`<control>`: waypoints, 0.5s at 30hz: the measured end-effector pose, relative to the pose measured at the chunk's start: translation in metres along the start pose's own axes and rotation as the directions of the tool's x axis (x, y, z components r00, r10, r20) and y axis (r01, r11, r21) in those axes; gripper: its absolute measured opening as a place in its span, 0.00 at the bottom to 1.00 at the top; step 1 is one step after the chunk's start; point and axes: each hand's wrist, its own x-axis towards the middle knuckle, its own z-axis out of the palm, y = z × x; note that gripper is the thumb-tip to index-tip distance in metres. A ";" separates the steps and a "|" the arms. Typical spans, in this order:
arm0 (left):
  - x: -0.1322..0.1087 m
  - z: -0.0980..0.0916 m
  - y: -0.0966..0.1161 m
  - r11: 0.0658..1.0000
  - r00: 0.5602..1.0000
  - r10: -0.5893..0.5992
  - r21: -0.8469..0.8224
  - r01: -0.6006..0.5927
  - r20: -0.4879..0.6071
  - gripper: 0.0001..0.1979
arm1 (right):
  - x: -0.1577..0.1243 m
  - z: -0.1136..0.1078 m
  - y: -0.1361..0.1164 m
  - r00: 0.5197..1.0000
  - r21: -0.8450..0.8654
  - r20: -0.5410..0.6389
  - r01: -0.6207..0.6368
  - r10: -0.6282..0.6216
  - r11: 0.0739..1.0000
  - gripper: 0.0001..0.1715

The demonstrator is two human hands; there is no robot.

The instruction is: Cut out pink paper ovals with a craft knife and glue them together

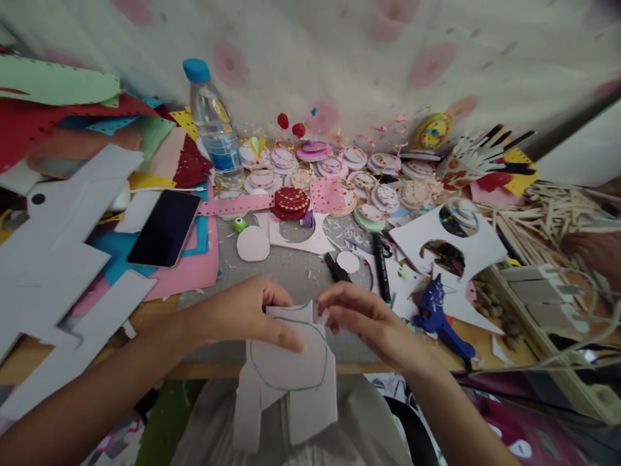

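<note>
My left hand [247, 314] grips a cut piece of white foam board [291, 362], its thumb lying across the face. A closed, rounded outline is drawn on the board in green. The board is held over the table's front edge, its lower parts hanging above my lap. My right hand [359, 323] is at the board's upper right edge, thumb and fingers pinched on a small white bit of board [323, 317]. Whether that bit is still joined to the board cannot be made out. No cutting tool shows in either hand.
A blue glue gun [444, 320], black marker [381, 268] and white disc [253, 243] lie nearby. Behind stand decorated round pieces [291, 202] and a water bottle [216, 129]. A phone [165, 228] rests left. Another person's hand [594, 251] appears at far right.
</note>
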 end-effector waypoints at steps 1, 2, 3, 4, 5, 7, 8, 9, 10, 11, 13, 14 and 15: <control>0.001 -0.002 -0.001 1.000 1.000 -0.007 0.010 0.007 -0.006 0.15 | 0.001 -0.001 0.000 0.999 -0.117 -0.019 0.039 -0.042 0.992 0.11; 0.002 -0.003 -0.001 1.000 1.000 -0.013 0.028 0.014 -0.013 0.15 | 0.003 0.000 -0.001 0.997 -0.219 -0.026 0.060 -0.068 0.974 0.12; 0.003 -0.005 -0.002 0.999 1.000 -0.018 0.049 0.019 -0.020 0.16 | 0.003 0.001 -0.001 0.997 -0.295 -0.019 0.069 -0.077 0.953 0.13; 0.005 -0.006 -0.003 0.997 0.999 -0.020 0.075 0.022 -0.030 0.16 | 0.004 0.003 -0.001 0.997 -0.336 0.006 0.070 -0.072 0.939 0.16; 0.006 -0.006 -0.003 0.995 0.999 -0.019 0.101 0.023 -0.038 0.17 | 0.004 0.006 -0.001 0.997 -0.343 0.047 0.074 -0.061 0.937 0.18; 0.008 -0.007 -0.005 0.989 0.999 -0.007 0.148 0.014 -0.046 0.19 | 0.005 0.012 0.001 0.990 -0.292 0.136 0.068 -0.029 0.954 0.21; 0.008 -0.007 -0.005 0.987 0.999 0.002 0.163 0.005 -0.043 0.20 | 0.005 0.015 0.002 0.985 -0.247 0.172 0.057 -0.015 0.967 0.22; 0.008 -0.006 -0.006 0.986 0.999 0.010 0.168 -0.004 -0.036 0.20 | 0.005 0.018 0.003 0.980 -0.196 0.198 0.046 -0.006 0.980 0.22; 0.008 -0.006 -0.006 0.987 1.000 0.016 0.163 -0.012 -0.024 0.20 | 0.005 0.020 0.004 0.977 -0.143 0.213 0.035 -0.004 0.989 0.22; 0.008 -0.006 -0.006 0.989 1.000 0.019 0.150 -0.018 -0.009 0.20 | 0.005 0.022 0.005 0.976 -0.092 0.220 0.028 -0.007 0.995 0.21; 0.006 -0.005 -0.006 0.994 1.000 0.016 0.107 -0.018 0.018 0.20 | 0.004 0.025 0.007 0.975 0.005 0.218 0.030 -0.031 1.000 0.21; 0.005 -0.005 -0.006 0.996 0.999 0.012 0.083 -0.014 0.030 0.20 | 0.004 0.026 0.009 0.976 0.046 0.211 0.036 -0.044 0.998 0.21; 0.005 -0.004 -0.007 0.998 0.999 0.005 0.057 -0.007 0.042 0.19 | 0.003 0.027 0.012 0.979 0.079 0.200 0.036 -0.051 0.996 0.22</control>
